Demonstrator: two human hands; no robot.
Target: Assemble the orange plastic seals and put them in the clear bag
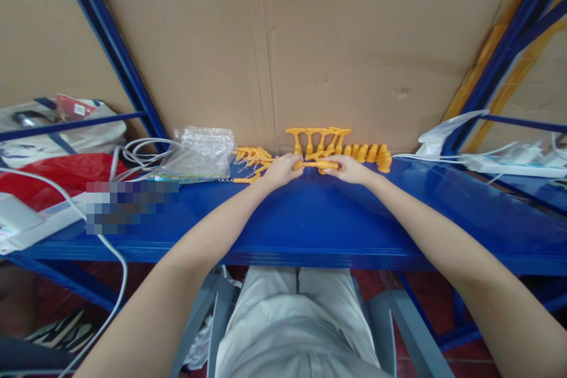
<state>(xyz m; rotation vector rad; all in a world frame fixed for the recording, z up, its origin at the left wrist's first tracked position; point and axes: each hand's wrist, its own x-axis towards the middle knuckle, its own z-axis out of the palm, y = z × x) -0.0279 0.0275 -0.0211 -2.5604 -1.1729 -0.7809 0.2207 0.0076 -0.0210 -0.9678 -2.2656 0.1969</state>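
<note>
Both my hands are over the back of the blue table, closed around the two ends of an orange plastic corkscrew piece (316,164) held level between them. My left hand (282,169) grips its left end, and my right hand (352,170) pinches the right end. Just left of my left hand lie several orange handles with silver spirals (248,156), like corkscrews. Behind the held piece, several orange T-shaped pieces (309,140) stand against the cardboard. A row of short orange caps or sleeves (371,152) stands beyond my right hand. My fingers partly hide the held piece's ends.
A cardboard panel (345,41) rises behind the blue table (319,218). Clear plastic bags (201,150) and white cables (142,144) lie to the left, near a red bag (75,174). A white power strip (518,162) sits at the right. Blue posts (110,47) frame both sides.
</note>
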